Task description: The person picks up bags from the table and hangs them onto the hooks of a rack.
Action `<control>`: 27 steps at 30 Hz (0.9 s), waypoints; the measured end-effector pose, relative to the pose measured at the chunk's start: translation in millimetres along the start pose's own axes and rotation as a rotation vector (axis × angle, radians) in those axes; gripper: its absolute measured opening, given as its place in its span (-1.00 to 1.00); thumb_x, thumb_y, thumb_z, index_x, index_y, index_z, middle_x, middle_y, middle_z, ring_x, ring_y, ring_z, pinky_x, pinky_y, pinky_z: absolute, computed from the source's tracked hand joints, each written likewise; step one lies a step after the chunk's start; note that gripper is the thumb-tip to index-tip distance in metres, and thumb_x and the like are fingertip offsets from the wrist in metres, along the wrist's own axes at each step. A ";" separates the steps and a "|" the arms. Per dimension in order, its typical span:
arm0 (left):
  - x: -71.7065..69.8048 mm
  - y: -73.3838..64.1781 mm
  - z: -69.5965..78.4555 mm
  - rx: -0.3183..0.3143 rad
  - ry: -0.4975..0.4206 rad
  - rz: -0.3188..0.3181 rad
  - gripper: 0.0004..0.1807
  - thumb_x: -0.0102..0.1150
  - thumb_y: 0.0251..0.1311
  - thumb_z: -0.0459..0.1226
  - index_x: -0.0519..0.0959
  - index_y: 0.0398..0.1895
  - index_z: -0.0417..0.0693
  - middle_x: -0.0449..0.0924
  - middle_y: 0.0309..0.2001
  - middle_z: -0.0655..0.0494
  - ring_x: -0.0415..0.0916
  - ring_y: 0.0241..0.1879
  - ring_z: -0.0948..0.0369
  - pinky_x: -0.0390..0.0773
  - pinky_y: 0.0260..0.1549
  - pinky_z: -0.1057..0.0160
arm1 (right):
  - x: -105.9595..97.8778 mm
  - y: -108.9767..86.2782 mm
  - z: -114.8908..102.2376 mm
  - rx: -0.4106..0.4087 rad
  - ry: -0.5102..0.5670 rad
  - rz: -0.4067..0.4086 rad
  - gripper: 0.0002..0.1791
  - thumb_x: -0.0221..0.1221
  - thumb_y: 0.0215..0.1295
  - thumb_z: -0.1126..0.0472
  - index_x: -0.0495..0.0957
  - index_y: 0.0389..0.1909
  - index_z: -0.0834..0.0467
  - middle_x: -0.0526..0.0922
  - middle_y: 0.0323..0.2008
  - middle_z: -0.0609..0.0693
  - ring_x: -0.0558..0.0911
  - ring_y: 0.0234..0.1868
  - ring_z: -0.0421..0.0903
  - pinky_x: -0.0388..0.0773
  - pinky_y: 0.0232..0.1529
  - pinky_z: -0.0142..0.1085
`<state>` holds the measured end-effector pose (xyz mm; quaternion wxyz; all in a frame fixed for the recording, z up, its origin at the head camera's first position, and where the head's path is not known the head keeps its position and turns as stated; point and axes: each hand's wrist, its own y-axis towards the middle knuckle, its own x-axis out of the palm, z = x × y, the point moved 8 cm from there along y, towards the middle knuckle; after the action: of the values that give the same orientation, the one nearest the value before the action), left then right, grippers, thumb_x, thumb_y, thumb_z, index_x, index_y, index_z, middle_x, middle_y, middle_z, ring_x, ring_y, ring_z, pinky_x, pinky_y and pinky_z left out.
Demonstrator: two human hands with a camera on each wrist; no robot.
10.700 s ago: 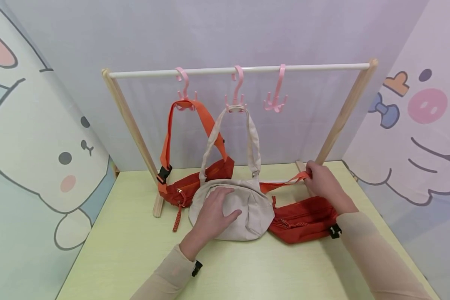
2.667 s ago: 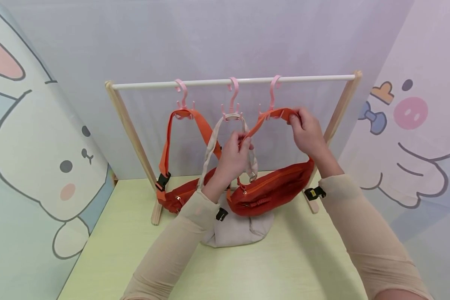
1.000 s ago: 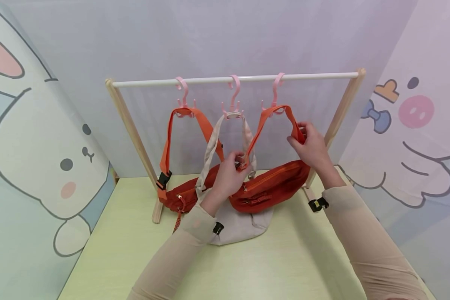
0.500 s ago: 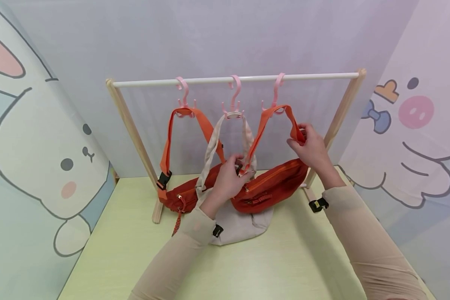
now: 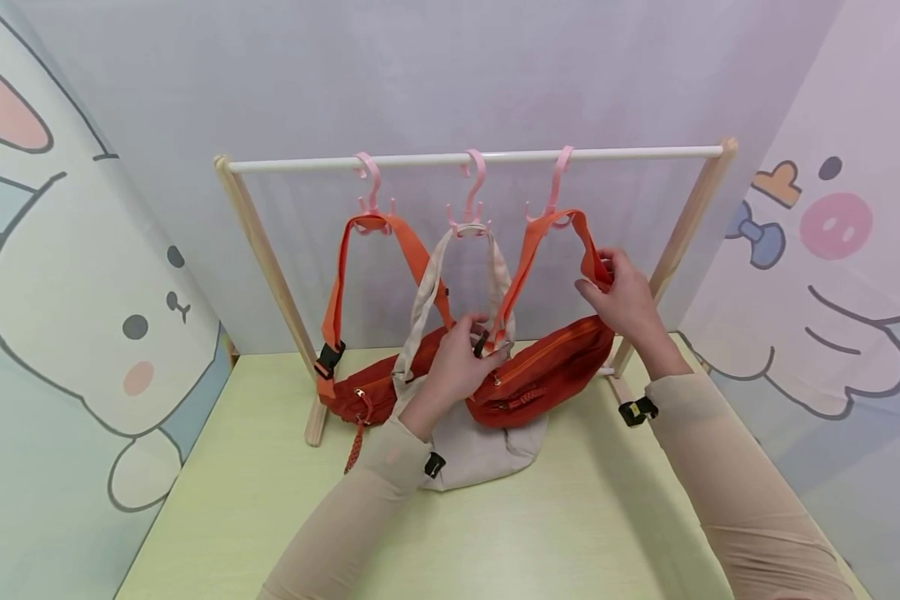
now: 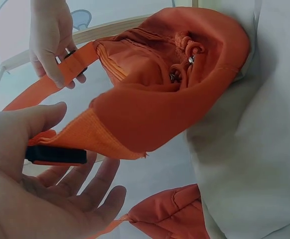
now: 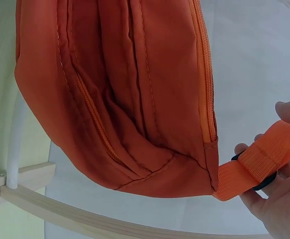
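Note:
An orange waist bag (image 5: 543,379) hangs tilted by its strap (image 5: 528,237) from the right pink hook (image 5: 555,187). My right hand (image 5: 626,296) holds the strap's right side near a black slider (image 7: 264,181), thumb in front and fingers behind. My left hand (image 6: 60,184) is at the strap's left side, thumb and fingers spread apart around a black buckle (image 6: 55,155). Behind this bag, a cream shoulder bag (image 5: 487,458) hangs from the middle hook (image 5: 474,192), partly covered. A second orange waist bag (image 5: 367,392) hangs from the left hook (image 5: 372,187).
The hooks sit along a white rod (image 5: 292,165) between wooden posts (image 5: 262,242). The posts' feet stand on a pale yellow-green table (image 5: 532,533), where the lower parts of the left and cream bags rest. Cartoon-printed walls (image 5: 60,333) rise at both sides.
Over the last seconds the right bag's strap came onto the right hook. My left hand moved down the strap, and its fingers loosened around the buckle. My right hand moved lower, then stayed.

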<state>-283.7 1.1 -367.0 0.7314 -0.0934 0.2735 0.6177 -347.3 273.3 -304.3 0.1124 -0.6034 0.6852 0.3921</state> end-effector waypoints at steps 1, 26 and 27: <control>0.1 -0.1 0.0 0.000 0.000 -0.001 -0.29 0.45 0.37 -0.13 0.35 0.47 -0.08 0.56 0.11 0.05 0.59 0.04 0.11 0.68 -0.05 0.08 | 0.3 0.0 0.5 0.001 0.000 -0.002 -0.40 0.30 0.48 0.10 0.34 0.40 0.21 0.59 0.10 0.29 0.57 0.04 0.28 0.53 0.05 0.16; 1.2 -3.6 -4.9 0.011 -0.041 -0.033 -0.25 0.47 0.33 -0.11 0.34 0.49 -0.09 0.54 0.13 0.04 0.57 0.10 -0.01 0.67 -0.06 0.04 | -1.2 -3.7 3.2 0.019 0.016 -0.015 -0.33 0.33 0.48 0.10 0.30 0.46 0.20 0.55 0.25 0.29 0.57 0.23 0.26 0.53 0.26 0.23; 1.1 -3.9 -5.0 0.009 -0.037 -0.032 -0.24 0.47 0.33 -0.10 0.34 0.49 -0.08 0.54 0.13 0.05 0.57 0.09 0.03 0.67 -0.06 0.05 | -1.4 -4.2 3.1 0.017 0.018 -0.013 -0.34 0.33 0.48 0.10 0.31 0.45 0.20 0.55 0.25 0.28 0.57 0.24 0.26 0.53 0.26 0.23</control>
<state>-281.3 -1.2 -372.5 0.7466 -0.0832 0.2613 0.6061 -344.1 276.5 -307.1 0.1140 -0.6105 0.6854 0.3801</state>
